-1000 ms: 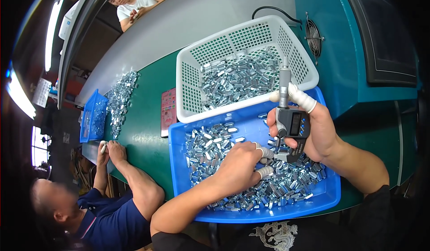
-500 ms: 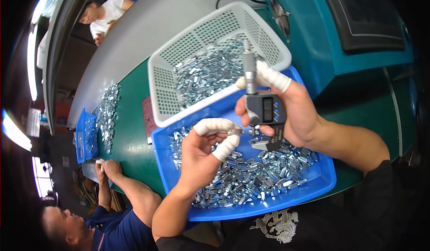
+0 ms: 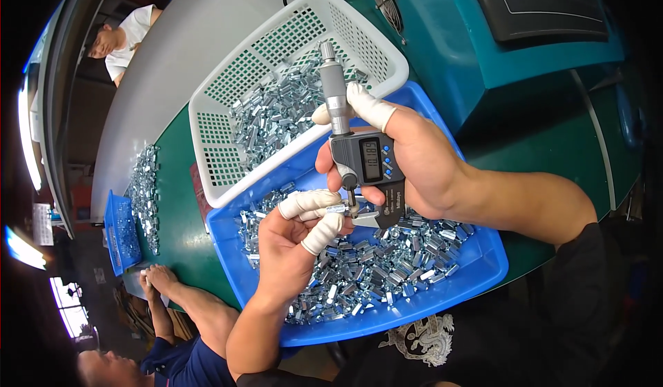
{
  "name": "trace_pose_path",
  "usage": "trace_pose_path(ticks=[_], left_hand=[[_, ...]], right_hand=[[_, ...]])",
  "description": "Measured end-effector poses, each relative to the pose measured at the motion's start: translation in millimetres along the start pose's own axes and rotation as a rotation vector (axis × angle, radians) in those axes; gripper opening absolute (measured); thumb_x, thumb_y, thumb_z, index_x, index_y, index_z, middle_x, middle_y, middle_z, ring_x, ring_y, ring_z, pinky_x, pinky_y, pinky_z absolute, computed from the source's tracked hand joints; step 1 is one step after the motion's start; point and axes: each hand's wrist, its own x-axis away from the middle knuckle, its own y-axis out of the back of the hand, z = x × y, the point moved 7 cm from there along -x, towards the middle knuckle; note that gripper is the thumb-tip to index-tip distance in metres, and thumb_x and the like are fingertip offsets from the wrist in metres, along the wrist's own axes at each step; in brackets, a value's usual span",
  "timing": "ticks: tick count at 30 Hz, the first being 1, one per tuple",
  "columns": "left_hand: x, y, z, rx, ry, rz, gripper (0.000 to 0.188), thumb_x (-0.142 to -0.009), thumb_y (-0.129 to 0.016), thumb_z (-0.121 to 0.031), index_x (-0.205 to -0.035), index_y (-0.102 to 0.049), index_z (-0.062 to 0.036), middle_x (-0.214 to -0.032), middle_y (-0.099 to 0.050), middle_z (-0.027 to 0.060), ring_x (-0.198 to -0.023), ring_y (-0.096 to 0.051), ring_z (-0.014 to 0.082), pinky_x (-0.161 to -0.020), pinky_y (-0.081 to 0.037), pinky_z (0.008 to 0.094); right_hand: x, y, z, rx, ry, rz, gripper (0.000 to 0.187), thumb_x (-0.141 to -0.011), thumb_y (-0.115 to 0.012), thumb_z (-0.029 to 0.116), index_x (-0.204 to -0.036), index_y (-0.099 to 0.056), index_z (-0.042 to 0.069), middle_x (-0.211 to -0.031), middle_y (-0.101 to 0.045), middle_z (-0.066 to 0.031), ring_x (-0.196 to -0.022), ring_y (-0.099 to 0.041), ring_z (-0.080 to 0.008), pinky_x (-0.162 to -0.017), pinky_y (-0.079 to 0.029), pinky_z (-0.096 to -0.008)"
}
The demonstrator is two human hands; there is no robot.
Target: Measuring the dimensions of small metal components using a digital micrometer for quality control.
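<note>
Closely framed from above, a person's two bare hands meet near the centre of the clock face. The left hand (image 3: 286,252), at seven o'clock from centre, has its thumb and forefinger, in white finger covers (image 3: 311,202), pinched nearly together on a small shiny metal piece (image 3: 335,209). That piece sits just below centre, at the gap of a digital micrometer (image 3: 366,159); whether it touches the measuring faces, I cannot tell. The right hand (image 3: 428,166), at three o'clock, has its fingers closed around the micrometer's dark frame, with the barrel pointing towards twelve.

Good handling here, I would judge, means a light pinch near the piece's end—covers clear of the spindle (image 3: 351,197)—with the piece square to the spindle rather than tilted. A steady frame and a gentle turn of the barrel should suit it; squeezing hard could skew the contact.

Between five and six o'clock, a blue tray (image 3: 414,311) holds many similar pieces. A white mesh basket (image 3: 390,76) at eleven holds more. A co-worker in dark blue (image 3: 210,356) sits at half past seven—another person, in white (image 3: 128,42), at ten.
</note>
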Motion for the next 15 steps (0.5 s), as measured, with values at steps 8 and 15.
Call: trace_pose_path(ticks=[8,15], left_hand=[[4.3,-1.7,-7.1,-0.049,-0.040,0.016,0.022,-0.083,-0.061,0.006,-0.105,-0.058,0.0039,-0.096,-0.064,0.0114,-0.086,-0.064,0.0177,-0.077,-0.054,0.0282],[3.7,-2.0,-5.6,-0.050,-0.044,0.048,0.023,-0.084,-0.059,0.008,-0.107,-0.056,0.0045,-0.100,-0.064,0.0129,-0.089,-0.064,0.0191,-0.082,-0.054,0.0305]], right_hand=[[1.6,-1.8,0.9,0.042,0.012,0.015,0.048,-0.098,-0.032,0.043,-0.119,-0.048,0.002,-0.087,-0.061,-0.0135,-0.069,-0.062,-0.0161,-0.041,-0.044,-0.0211],[1.0,-1.8,0.3,0.068,0.015,0.000,0.043,-0.097,-0.034,0.043,-0.108,-0.050,0.004,-0.083,-0.061,-0.0131,-0.068,-0.063,-0.0146,-0.041,-0.043,-0.0203]])
